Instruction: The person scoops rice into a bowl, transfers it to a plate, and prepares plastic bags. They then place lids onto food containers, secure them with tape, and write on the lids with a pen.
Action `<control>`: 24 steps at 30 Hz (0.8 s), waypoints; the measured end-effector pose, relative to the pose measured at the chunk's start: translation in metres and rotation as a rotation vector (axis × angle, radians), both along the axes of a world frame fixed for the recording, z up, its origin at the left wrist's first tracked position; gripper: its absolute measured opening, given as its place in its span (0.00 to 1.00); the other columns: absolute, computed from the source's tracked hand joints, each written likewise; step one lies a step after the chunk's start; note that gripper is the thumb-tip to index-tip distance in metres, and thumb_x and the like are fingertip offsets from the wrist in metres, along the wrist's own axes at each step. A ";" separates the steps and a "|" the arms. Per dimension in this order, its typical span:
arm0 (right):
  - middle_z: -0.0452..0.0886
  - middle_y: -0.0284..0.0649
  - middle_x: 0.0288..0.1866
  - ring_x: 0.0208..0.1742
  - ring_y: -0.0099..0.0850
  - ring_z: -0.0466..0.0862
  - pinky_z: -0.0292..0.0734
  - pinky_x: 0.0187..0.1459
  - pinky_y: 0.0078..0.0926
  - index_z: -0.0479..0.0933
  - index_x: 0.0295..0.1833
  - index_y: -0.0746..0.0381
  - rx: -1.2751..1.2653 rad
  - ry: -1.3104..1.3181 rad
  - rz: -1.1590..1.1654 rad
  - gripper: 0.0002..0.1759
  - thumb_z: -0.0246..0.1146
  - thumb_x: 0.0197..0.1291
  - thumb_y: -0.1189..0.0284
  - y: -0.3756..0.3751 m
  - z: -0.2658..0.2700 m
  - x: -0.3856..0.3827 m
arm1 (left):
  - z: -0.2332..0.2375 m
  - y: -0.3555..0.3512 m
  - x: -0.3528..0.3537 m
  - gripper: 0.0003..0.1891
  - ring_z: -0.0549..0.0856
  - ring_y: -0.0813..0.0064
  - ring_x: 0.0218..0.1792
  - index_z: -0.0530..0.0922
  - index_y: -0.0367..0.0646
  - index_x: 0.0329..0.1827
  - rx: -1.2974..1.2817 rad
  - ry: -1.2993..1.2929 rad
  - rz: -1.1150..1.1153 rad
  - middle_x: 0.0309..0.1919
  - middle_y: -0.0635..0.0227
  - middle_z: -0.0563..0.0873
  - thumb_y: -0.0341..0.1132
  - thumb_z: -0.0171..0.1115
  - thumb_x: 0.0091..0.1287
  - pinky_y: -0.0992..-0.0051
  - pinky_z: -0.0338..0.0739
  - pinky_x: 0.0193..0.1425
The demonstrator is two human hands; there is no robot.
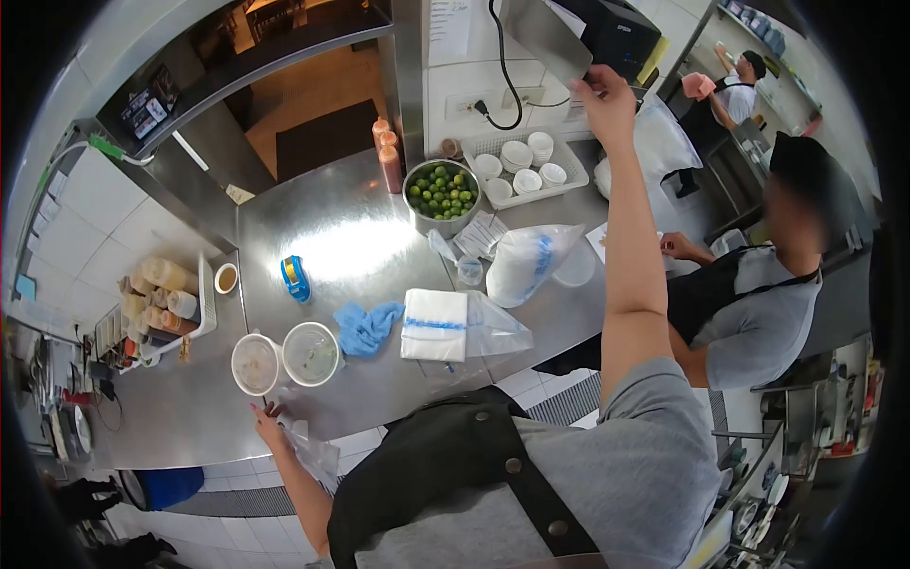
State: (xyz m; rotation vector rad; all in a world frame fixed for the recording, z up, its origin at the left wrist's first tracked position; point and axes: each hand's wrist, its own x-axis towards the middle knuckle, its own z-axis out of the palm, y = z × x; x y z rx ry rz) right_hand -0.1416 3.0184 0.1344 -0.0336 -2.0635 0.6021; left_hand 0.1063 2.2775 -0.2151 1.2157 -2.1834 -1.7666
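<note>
At the table's front edge, my left hand (269, 424) has its fingers apart, just below two round white tubs. One tub (256, 364) has a cloudy lid; the other (312, 354) shows something greenish inside. Beside my left wrist hangs a crumpled clear plastic bag (315, 453); I cannot see any grip on it. Raised on the far right, my right hand (607, 98) is closed at the lower corner of a grey panel (545, 40), next to a black printer (621, 43). What its fingers hold is hidden.
A blue cloth (368, 328), stacked white bags (434, 325), tape dispenser (295, 278), bowl of limes (443, 194) and basket of white cups (527, 171) stand on the steel table (313, 228). Sauce bottles (166, 299) fill a left-hand rack. A co-worker (758, 294) stands close on the right.
</note>
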 end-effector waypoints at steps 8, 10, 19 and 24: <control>0.87 0.40 0.39 0.36 0.22 0.84 0.78 0.33 0.17 0.84 0.50 0.67 -0.424 0.636 0.128 0.11 0.70 0.61 0.80 -0.029 0.013 0.073 | -0.008 -0.012 0.024 0.25 0.86 0.67 0.51 0.74 0.27 0.65 -0.319 0.276 0.163 0.50 0.56 0.87 0.43 0.49 0.81 0.69 0.75 0.61; 0.87 0.45 0.44 0.41 0.26 0.87 0.81 0.38 0.17 0.80 0.52 0.70 -0.536 0.705 0.190 0.12 0.67 0.64 0.82 -0.056 0.029 0.108 | 0.043 -0.012 0.015 0.21 0.86 0.66 0.53 0.74 0.30 0.66 -0.414 0.282 0.082 0.51 0.54 0.87 0.38 0.52 0.79 0.68 0.75 0.62; 0.84 0.43 0.46 0.48 0.28 0.84 0.75 0.48 0.22 0.76 0.53 0.66 -0.769 -0.523 1.205 0.08 0.62 0.70 0.80 -0.346 -0.083 0.174 | 0.213 0.174 -0.009 0.22 0.81 0.69 0.60 0.78 0.41 0.62 0.122 0.450 -0.955 0.54 0.62 0.87 0.48 0.45 0.82 0.65 0.66 0.72; 0.80 0.38 0.36 0.39 0.26 0.80 0.74 0.47 0.24 0.73 0.45 0.64 -1.137 -0.593 1.197 0.07 0.58 0.76 0.71 -0.434 -0.127 0.188 | 0.173 0.165 -0.005 0.19 0.80 0.71 0.35 0.75 0.35 0.43 0.255 0.418 -0.823 0.32 0.62 0.81 0.43 0.46 0.83 0.69 0.75 0.42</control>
